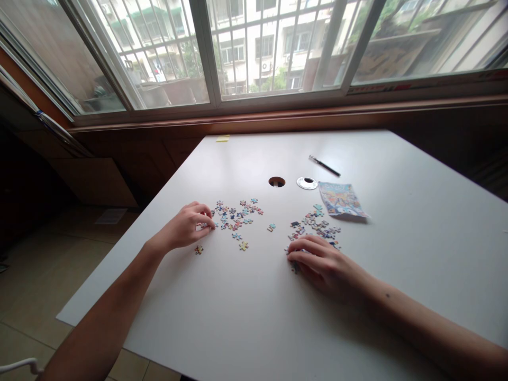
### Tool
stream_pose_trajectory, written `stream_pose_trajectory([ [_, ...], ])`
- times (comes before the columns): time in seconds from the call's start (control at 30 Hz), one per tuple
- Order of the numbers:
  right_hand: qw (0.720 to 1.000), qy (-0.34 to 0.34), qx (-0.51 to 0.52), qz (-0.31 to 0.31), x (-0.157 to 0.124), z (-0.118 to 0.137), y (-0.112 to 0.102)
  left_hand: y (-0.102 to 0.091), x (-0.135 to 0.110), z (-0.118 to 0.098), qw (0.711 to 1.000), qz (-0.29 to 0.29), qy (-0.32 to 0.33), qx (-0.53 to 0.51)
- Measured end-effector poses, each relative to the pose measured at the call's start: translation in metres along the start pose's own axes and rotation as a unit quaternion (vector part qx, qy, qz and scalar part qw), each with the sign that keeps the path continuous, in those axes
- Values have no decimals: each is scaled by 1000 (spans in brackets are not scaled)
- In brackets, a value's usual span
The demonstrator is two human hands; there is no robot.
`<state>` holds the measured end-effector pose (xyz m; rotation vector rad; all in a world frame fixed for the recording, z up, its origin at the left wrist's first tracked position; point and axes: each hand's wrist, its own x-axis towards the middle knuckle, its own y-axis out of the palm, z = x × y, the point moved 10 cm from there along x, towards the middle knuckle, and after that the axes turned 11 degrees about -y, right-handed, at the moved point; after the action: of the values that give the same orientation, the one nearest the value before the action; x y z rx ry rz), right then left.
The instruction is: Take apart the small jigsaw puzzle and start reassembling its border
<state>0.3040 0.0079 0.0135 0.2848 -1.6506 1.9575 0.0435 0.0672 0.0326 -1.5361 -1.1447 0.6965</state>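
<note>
Two loose groups of small jigsaw puzzle pieces lie on the white table. My left hand [192, 225] rests at the left edge of the left group [233, 216], fingers curved and apart, with a few pieces showing between thumb and fingers. Below it sits a single piece [199, 250], and a yellowish piece [243, 246] lies farther right. My right hand [317, 259] is curled low over the near side of the right group [317, 225]. Its fingertips close on a puzzle piece [294, 268] partly hidden beneath them. Between the groups lies one lone piece [271, 227].
A printed picture sheet [343, 200] lies behind the right group, with a black pen [324, 165] beyond it. A round hole [277, 182] and its metal ring cover [307, 183] are mid-table. Yellow tape [223, 138] marks the far edge, below a barred window.
</note>
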Motion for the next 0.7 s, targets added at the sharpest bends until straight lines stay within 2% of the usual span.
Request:
stream_pose_trajectory([
  [0.3, 1000, 10, 2, 1, -1, -2, 2, -2, -2, -1, 1000, 4, 10, 1],
  [0.4, 1000, 14, -2, -1, -2, -3, 2, -9, -3, 14, 999, 4, -13, 29],
  [0.57, 1000, 15, -6, -1, -4, -5, 3, -26, -5, 48, 995, -31, -87, 33],
  [0.7, 1000, 14, -8, -5, -2, -3, 1, -12, -7, 64, 990, 29, -141, -3],
])
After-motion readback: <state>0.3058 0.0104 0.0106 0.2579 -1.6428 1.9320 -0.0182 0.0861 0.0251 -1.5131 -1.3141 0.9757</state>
